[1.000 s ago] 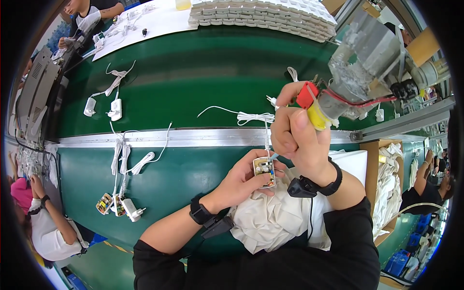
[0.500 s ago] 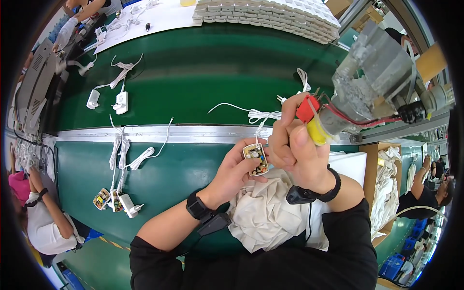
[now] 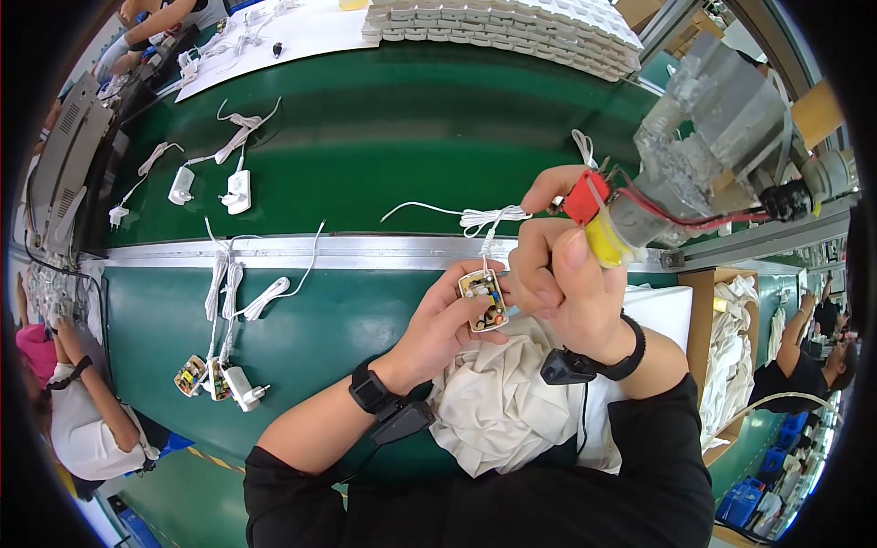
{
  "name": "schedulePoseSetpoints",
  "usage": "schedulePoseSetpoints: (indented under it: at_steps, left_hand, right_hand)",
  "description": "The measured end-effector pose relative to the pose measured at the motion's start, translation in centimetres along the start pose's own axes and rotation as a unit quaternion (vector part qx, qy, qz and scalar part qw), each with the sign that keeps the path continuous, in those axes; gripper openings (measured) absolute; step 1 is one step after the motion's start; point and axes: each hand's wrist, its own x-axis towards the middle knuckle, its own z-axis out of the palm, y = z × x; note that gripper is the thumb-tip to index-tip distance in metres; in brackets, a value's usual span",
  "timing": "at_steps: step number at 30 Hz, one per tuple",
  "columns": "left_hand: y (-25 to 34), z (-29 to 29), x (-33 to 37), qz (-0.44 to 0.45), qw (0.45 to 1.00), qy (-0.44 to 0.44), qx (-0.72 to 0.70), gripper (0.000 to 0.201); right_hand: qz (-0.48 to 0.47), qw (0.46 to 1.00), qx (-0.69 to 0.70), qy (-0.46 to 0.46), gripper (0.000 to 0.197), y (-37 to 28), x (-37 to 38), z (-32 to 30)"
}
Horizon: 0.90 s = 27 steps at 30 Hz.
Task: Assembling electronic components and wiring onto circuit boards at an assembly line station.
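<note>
My left hand (image 3: 457,306) grips an opened white power adapter (image 3: 482,300), its circuit board facing up and the thumb across it. A white coiled cord (image 3: 489,219) runs from the adapter's far end onto the belt. Just to the right, my right hand (image 3: 575,283) is closed on a grey glue gun (image 3: 639,219), which carries clear hardened lumps. Its red switch (image 3: 586,198) lies by my forefinger and its yellow-taped part (image 3: 607,240) by my thumb. The gun's tip is hidden by my hand. Beneath my hands sits a crumpled cream cloth (image 3: 502,402).
Several adapters (image 3: 219,379), some opened, lie on the green table at left. More corded adapters (image 3: 237,191) lie on the green belt (image 3: 365,155) beyond a metal rail (image 3: 365,253). White trays (image 3: 502,41) are stacked at the back. A carton (image 3: 699,356) stands at right. Co-workers sit either side.
Adapters and cords on the belt have shifted slightly right, and another corded plug now lies at its left end. The glue gun tilted a little in my right hand; my left hand barely moved.
</note>
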Motion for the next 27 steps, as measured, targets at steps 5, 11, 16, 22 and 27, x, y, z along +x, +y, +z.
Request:
schedulePoseSetpoints:
  at_steps: [5, 11, 16, 22, 27]
  left_hand:
    - [0.2, 0.4, -0.2, -0.018, 0.997, -0.012, -0.068, 0.038]
    - [1.2, -0.1, -1.0, -0.04, 0.99, -0.065, -0.12, 0.04]
    - [1.6, -0.2, -1.5, -0.044, 0.99, -0.068, -0.116, 0.041]
    - [1.8, -0.4, -1.4, -0.045, 0.989, -0.078, -0.116, 0.041]
    - [2.0, 0.1, -1.0, -0.04, 0.994, -0.043, -0.092, 0.042]
  right_hand:
    - [0.01, 1.0, 0.018, -0.01, 0.051, -0.1, 0.0, 0.4]
    - [-0.004, 1.0, 0.006, -0.018, 0.05, 0.2, 0.0, 1.8]
    - [-0.006, 1.0, 0.0, -0.02, 0.049, 0.3, 0.3, 2.6]
    - [-0.008, 1.0, -0.009, -0.011, 0.054, -0.1, 0.8, 2.9]
    - [-0.012, 1.0, 0.003, -0.016, 0.057, -0.8, 1.0, 2.9]
